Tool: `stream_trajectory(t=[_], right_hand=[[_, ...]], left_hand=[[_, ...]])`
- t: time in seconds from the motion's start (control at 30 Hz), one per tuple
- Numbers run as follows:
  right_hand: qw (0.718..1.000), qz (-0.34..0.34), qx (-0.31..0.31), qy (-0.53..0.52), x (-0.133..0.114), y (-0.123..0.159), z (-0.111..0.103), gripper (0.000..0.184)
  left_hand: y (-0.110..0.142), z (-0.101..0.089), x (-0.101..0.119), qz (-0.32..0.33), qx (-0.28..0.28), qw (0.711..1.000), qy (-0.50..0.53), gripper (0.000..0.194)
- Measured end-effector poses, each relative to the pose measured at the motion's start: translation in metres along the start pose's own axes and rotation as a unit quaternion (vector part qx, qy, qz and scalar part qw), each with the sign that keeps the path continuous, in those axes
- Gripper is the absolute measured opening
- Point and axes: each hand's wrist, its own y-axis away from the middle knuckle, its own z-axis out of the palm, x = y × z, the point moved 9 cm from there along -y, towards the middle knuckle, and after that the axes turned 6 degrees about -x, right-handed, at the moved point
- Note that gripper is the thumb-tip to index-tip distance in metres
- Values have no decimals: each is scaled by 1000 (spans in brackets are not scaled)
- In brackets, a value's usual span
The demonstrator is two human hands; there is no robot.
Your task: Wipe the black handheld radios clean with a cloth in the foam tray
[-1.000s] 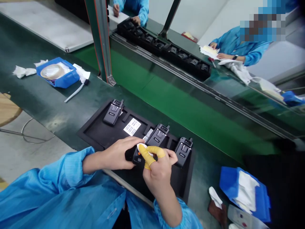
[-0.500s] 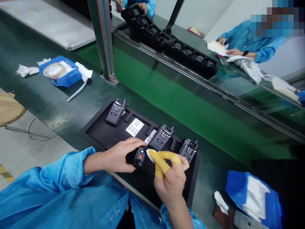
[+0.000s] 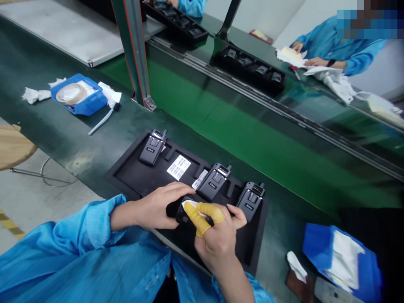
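Above the black tray [image 3: 132,177], clamped a dark device [image 3: 182,217] in the left hand [image 3: 154,208], end outward, presumably to steady it against the white cloth [image 3: 188,201] pinched in the nearby right hand [image 3: 218,240].

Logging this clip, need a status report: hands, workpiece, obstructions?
Left hand grips dark handset. Right hand, in yellow finger cots, holds white cloth to its end, partly covering it. Three radios close by on black tray.

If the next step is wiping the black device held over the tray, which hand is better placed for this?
Probably the right hand: its yellow-covered fingers already hold a white cloth at the end of the black device. The left hand seems busy gripping it.
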Motion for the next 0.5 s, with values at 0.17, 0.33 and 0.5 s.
stream_trajectory(t=[0.17, 0.33, 0.5], right_hand=[[996, 30, 0, -80, 12, 10, -4, 44], [991, 87, 24, -97, 41, 36, -6, 36], [990, 123, 61, -42, 61, 81, 1, 23]], left_hand=[[-1, 1, 3, -5, -7, 1000, -11, 69], [-2, -1, 0, -18, 2, 1000, -13, 66], [2, -7, 0, -31, 24, 999, -16, 66]])
